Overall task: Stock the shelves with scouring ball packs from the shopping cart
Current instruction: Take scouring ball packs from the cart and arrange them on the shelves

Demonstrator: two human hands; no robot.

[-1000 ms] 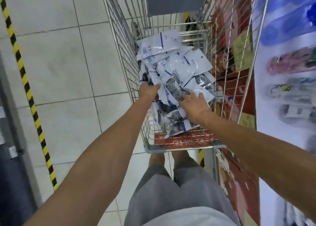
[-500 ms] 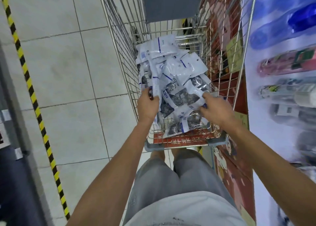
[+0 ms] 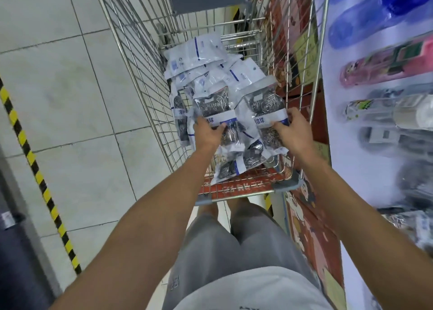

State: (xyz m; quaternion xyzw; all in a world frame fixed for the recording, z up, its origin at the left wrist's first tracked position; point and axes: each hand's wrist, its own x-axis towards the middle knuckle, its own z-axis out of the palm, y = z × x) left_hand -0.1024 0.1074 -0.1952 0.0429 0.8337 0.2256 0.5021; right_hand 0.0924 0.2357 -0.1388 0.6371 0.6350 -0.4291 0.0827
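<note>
A wire shopping cart stands in front of me with several scouring ball packs piled inside, clear bags with white and blue labels. My left hand grips one pack at its blue label and holds it upright above the pile. My right hand grips a second pack the same way, lifted beside the first. More packs lie flat at the cart's near end.
A shelf wall on the right carries hanging goods: blue bottles, pink and clear packages. A red patterned panel runs below it. Tiled floor lies to the left with a yellow-black tape line. My grey shorts are below.
Both hands went from reaching into the pile to each lifting a pack upright out of it. The view has shifted slightly toward the cart.
</note>
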